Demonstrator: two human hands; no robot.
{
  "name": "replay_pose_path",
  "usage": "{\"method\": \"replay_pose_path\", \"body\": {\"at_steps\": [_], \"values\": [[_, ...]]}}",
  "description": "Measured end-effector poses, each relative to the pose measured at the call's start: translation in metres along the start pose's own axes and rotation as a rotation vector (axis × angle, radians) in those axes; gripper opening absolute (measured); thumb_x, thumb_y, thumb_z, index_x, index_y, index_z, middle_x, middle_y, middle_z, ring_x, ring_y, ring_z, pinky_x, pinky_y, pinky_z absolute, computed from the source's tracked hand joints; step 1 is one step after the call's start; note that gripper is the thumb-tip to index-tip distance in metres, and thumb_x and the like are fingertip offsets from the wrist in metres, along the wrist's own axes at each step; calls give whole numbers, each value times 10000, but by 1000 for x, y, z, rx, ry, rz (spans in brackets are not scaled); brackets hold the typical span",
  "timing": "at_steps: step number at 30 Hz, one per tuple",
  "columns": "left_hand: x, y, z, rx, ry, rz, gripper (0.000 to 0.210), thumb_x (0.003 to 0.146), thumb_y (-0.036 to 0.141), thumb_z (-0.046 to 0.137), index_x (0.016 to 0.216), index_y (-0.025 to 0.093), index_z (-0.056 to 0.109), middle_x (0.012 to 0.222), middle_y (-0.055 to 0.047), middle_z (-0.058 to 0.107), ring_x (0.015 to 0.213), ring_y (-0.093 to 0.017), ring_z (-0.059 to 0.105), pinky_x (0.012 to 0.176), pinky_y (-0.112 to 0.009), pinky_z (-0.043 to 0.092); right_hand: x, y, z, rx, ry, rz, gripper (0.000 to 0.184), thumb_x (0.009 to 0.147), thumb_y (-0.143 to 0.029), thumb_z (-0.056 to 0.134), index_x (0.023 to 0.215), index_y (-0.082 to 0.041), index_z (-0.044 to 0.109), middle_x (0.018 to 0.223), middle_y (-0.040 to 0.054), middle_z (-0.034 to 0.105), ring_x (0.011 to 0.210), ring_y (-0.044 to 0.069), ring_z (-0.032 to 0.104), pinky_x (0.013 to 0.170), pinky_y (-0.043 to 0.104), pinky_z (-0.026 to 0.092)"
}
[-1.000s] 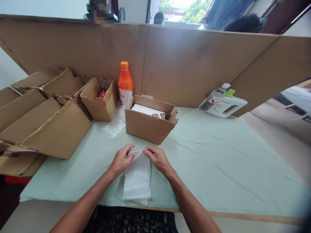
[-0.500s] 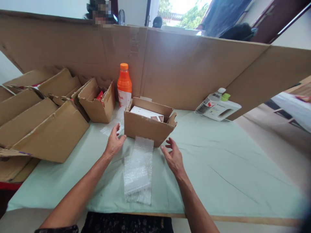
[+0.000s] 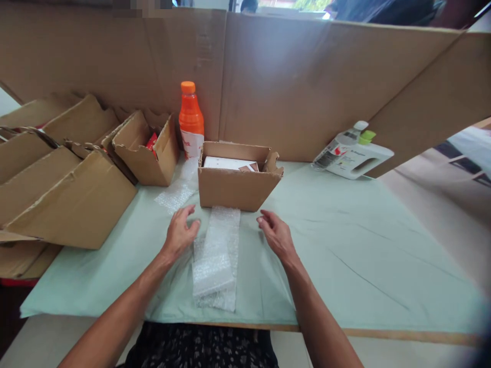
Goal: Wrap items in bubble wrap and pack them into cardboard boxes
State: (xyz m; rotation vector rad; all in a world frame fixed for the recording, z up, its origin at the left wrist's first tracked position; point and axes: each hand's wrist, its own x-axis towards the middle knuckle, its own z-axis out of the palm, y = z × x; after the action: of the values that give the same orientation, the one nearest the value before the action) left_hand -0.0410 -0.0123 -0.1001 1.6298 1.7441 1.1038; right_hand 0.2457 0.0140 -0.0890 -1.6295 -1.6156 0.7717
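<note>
In the middle of the table stands an open cardboard box [image 3: 238, 190] with a white box [image 3: 226, 163] inside it. A strip of bubble wrap [image 3: 217, 260] lies in front, its far end against or under the box; I cannot tell which. My left hand [image 3: 181, 232] hovers left of the strip, fingers apart, holding nothing. To the right of the strip is my right hand [image 3: 276, 232], also with parted fingers and nothing in them. Both hands are near the front of the cardboard box, apart from it.
Several cardboard boxes [image 3: 72, 204] crowd the left side; a smaller box [image 3: 153, 166] there holds something red. An orange bottle [image 3: 192, 120] stands behind more bubble wrap [image 3: 174, 194]. At the right back are a clear bottle [image 3: 337, 145] and a white jug [image 3: 368, 158]. A cardboard wall [image 3: 307, 87] closes off the back.
The cardboard box now sits straighter, its front edge more level. My hands have drawn slightly away from it toward me. The view has tipped downward.
</note>
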Motion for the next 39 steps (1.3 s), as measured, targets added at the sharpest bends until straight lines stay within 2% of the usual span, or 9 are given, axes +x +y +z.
{"method": "replay_pose_path", "body": {"at_steps": [3, 6, 13, 16, 21, 27, 31, 34, 39], "values": [[-27, -5, -9, 146, -93, 21, 248, 676, 264, 678, 920, 228, 702, 945, -69, 657, 988, -292, 569, 960, -472, 436, -30, -5, 12, -40, -153, -81, 326, 873, -363, 525, 1076, -191, 713, 954, 72, 753, 789, 203, 662, 764, 351, 529], [-39, -5, -10, 225, -176, 51, 38, 699, 209, 626, 699, 231, 656, 838, -51, 635, 904, -261, 565, 900, -428, 444, -50, -13, 25, -48, -224, -132, 288, 863, -312, 531, 1039, -193, 725, 973, 66, 753, 786, 194, 659, 779, 349, 530], [-40, -3, -18, 264, -289, 89, 96, 802, 210, 545, 840, 220, 632, 862, -26, 652, 820, -192, 603, 784, -322, 466, -76, -39, 27, -18, -324, -316, 228, 919, -241, 520, 1021, -214, 722, 1028, 51, 733, 889, 180, 666, 810, 317, 519], [-43, -2, -18, 317, -318, 103, 150, 742, 210, 628, 888, 230, 655, 889, -39, 666, 886, -233, 593, 835, -361, 441, -82, -54, 36, -230, -435, -424, 207, 888, -201, 611, 1069, -206, 712, 1084, 67, 724, 1007, 219, 643, 882, 354, 484], [-43, -2, -13, 337, -328, 111, 73, 733, 164, 600, 701, 226, 621, 783, -37, 644, 839, -235, 583, 812, -365, 425, -87, -63, 56, -639, -511, -493, 96, 852, -178, 681, 944, -181, 708, 922, 90, 694, 922, 254, 606, 816, 378, 431], [-43, 11, -33, 231, -290, 114, 80, 786, 211, 533, 768, 219, 611, 751, 4, 644, 708, -172, 585, 689, -294, 454, -115, -74, 30, -314, -398, -577, 139, 844, -85, 608, 913, -206, 614, 1133, 65, 668, 1006, 212, 604, 860, 343, 433], [-40, 39, -43, 138, -291, 188, 105, 833, 220, 516, 840, 226, 621, 831, 9, 691, 802, -167, 633, 775, -286, 481, -153, -91, -1, -78, -460, -651, 224, 835, -45, 528, 954, -233, 556, 1108, 29, 684, 1001, 171, 628, 851, 304, 447], [-34, 49, -28, 119, -295, 240, 111, 834, 193, 535, 864, 231, 634, 879, -1, 703, 852, -180, 641, 849, -311, 478, -174, -89, -4, -85, -462, -642, 247, 819, -34, 506, 959, -234, 547, 1076, 32, 693, 968, 183, 635, 817, 320, 439], [-29, 32, 13, 164, -298, 232, 198, 754, 107, 571, 890, 212, 670, 909, -65, 689, 951, -263, 616, 932, -426, 463, -188, -56, 23, -222, -481, -503, 211, 817, -42, 515, 919, -219, 567, 943, 37, 691, 846, 197, 606, 768, 334, 422]]}}
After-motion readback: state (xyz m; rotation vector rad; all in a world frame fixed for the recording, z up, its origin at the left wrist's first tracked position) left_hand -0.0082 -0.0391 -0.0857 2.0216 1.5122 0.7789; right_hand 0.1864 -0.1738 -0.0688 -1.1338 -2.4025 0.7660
